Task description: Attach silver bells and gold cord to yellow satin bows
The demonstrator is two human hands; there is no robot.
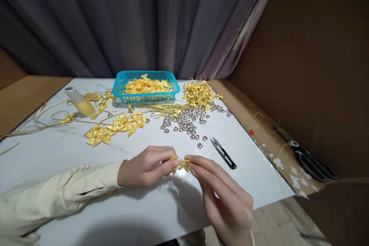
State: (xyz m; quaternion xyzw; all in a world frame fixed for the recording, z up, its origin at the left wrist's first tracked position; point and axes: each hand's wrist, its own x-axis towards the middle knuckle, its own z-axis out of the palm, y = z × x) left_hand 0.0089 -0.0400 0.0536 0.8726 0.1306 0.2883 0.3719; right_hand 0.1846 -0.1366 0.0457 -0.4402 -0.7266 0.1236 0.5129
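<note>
My left hand (pixel 148 166) and my right hand (pixel 221 194) meet over the near middle of the white table (pixel 57 150). Both pinch one small yellow ribbon bow (pixel 182 165) between their fingertips. The left fingers close on its left side, the right fingers on its right side. Black thread snips (pixel 223 153) lie just beyond my right hand. A scatter of several small silver bells (pixel 186 121) lies farther back.
A turquoise basket (pixel 121 86) of yellow bows stands at the back. Loose yellow bows (pixel 115 126) lie left of centre, and a tangle of bows with gold cord (pixel 198 93) right of the basket. A spool of yellow thread (pixel 78 102) lies far left. Large black scissors (pixel 309 158) rest on the cardboard at right.
</note>
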